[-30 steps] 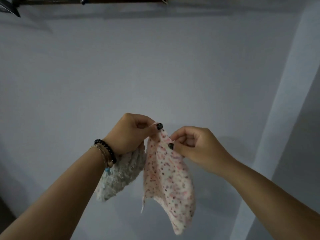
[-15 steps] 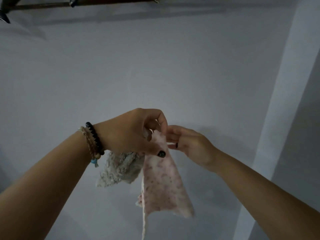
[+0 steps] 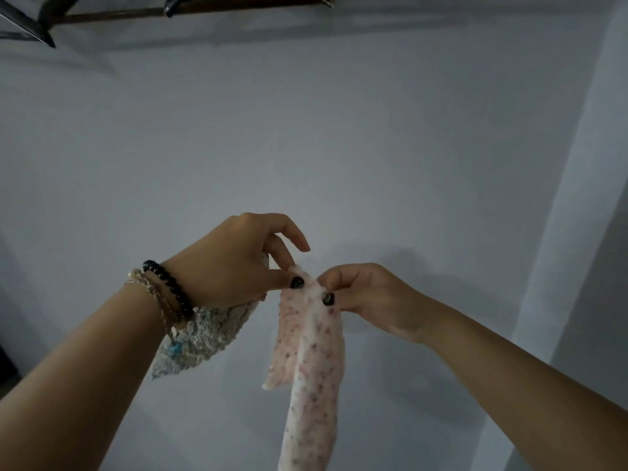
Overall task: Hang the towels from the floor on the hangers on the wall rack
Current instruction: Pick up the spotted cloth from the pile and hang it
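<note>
Both hands have shifted their pinch along the pink towel's top edge — it hangs narrower now

Left hand (image 3: 234, 263) pinches the pink speckled towel (image 3: 311, 362) between thumb and finger while a second, whitish towel (image 3: 200, 338) stays bunched under its palm; right hand (image 3: 368, 294) pinches the same edge just beside it. The wall rack (image 3: 190, 10) sits well above — both towels look not yet hung, the edge probably being readied for a hanger

Pink speckled towel (image 3: 314, 362) hanging lengthwise from its top edge, fluffy whitish towel (image 3: 200, 338) bunched left of it
</note>
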A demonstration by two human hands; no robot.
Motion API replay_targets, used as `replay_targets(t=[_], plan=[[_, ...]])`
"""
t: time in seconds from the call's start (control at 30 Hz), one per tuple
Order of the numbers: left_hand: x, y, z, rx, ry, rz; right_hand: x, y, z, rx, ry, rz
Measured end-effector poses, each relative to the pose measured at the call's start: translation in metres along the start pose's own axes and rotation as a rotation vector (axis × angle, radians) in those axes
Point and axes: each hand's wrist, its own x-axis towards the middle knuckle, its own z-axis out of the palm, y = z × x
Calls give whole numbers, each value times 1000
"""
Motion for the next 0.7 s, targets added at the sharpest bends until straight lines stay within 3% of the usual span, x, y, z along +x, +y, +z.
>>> replay_targets(t=[0.17,0.37,0.57,0.7], plan=[[2,-10,4,31,98,-38,-6,-1,-8,19,21,29],[9,-24,8,-203,249,-81,-20,11,-22,-468,41,222],[8,-52,14,-597,383,-318,-44,9,-57,-507,292,219],[7,-61,28,-692,428,-461,-55,-4,-71,-585,426,110]])
